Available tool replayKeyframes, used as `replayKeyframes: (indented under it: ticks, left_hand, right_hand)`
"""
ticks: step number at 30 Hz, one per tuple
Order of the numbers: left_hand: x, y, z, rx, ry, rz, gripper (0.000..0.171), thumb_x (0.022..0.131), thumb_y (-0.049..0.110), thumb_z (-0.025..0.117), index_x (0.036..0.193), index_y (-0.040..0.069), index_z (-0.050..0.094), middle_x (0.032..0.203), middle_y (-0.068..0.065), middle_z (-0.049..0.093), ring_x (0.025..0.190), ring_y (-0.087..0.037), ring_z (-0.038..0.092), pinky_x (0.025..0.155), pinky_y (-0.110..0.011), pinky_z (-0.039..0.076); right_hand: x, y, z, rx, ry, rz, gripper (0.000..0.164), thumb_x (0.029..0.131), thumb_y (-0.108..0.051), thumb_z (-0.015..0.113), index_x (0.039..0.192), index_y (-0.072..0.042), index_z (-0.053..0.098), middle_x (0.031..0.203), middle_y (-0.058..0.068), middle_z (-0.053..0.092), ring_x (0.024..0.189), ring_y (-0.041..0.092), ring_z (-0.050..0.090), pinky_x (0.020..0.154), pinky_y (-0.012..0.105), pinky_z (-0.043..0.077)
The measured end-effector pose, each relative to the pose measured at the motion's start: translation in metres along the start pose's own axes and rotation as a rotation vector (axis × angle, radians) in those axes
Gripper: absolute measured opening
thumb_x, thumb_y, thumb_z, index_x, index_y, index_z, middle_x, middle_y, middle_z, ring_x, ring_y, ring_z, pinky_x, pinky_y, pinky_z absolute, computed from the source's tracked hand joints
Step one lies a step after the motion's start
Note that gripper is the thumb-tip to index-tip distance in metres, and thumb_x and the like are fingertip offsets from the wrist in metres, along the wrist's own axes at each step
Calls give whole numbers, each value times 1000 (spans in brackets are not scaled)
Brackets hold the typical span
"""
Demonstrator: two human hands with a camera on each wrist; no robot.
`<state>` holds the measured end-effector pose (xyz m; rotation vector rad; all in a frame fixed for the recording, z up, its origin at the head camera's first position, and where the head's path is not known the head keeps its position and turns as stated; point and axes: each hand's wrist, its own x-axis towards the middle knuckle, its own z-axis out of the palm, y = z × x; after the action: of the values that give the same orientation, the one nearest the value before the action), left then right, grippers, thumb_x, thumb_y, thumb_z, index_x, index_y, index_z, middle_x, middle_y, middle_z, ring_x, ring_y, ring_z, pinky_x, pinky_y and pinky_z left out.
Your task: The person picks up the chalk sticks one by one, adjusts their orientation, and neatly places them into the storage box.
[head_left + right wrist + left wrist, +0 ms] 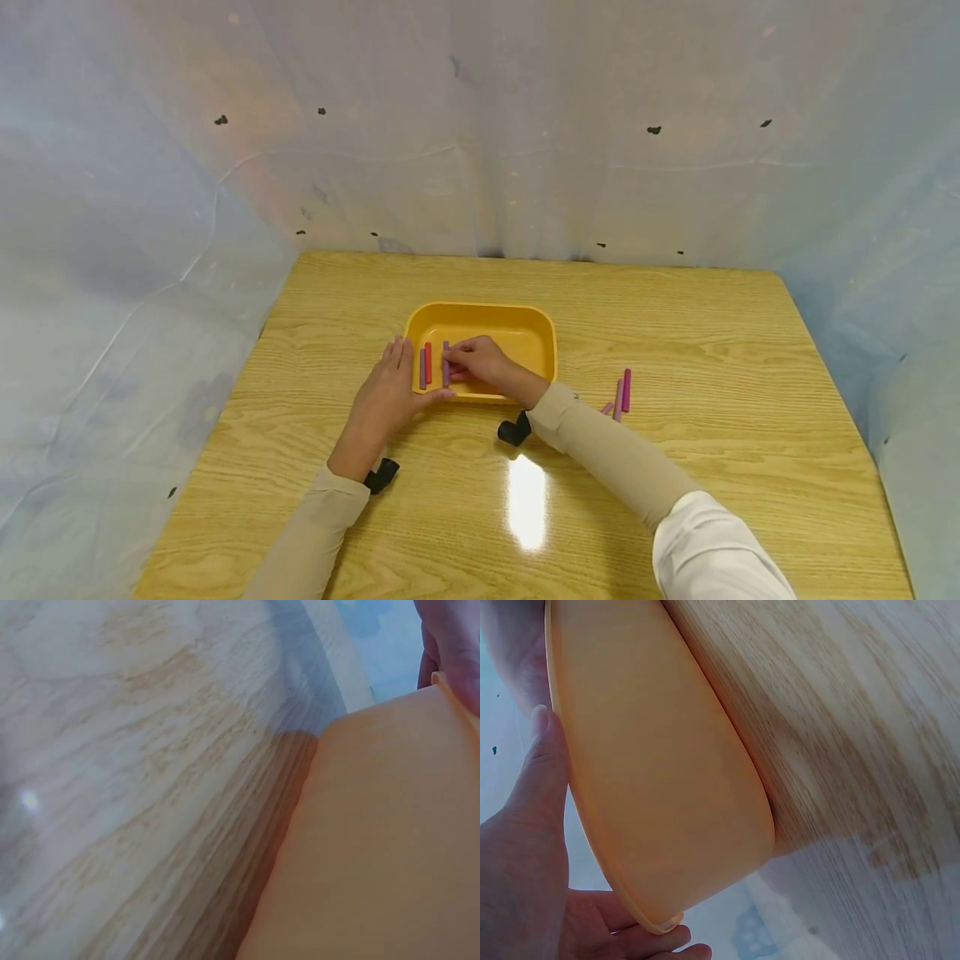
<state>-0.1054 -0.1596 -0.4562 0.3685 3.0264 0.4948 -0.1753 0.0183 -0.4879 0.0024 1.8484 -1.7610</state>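
Observation:
A yellow tray rests on the wooden table, its rounded end toward my left hand. That hand holds the tray's near left corner, thumb along the front rim and fingers at the left side; the left wrist view shows the thumb against the rim. Inside the tray, my right hand pinches a purple crayon-like stick. A pinkish stick shows partly beneath its fingers. Left of these, a purple stick and a red stick lie side by side. The right wrist view misses the pinching fingers.
To the right of the tray, a magenta stick, a mauve stick and a pink stick, partly covered by the sleeve, lie on the table. Black wrist pieces hang below both wrists. Pale sheeting surrounds the table.

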Motion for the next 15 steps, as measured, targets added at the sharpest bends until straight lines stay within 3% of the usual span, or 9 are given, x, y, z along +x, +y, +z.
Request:
replayKeyframes:
  ticks: [15]
  left_hand:
    - [0, -1, 0, 2, 17, 11, 118, 70, 82, 44, 145, -6, 20, 149, -25, 19, 136, -38, 21, 107, -48, 25]
  right_hand:
    - [2, -5, 8, -56, 28, 1, 26, 94, -14, 57, 105, 8, 66, 91, 15, 67, 81, 22, 66, 73, 33, 55]
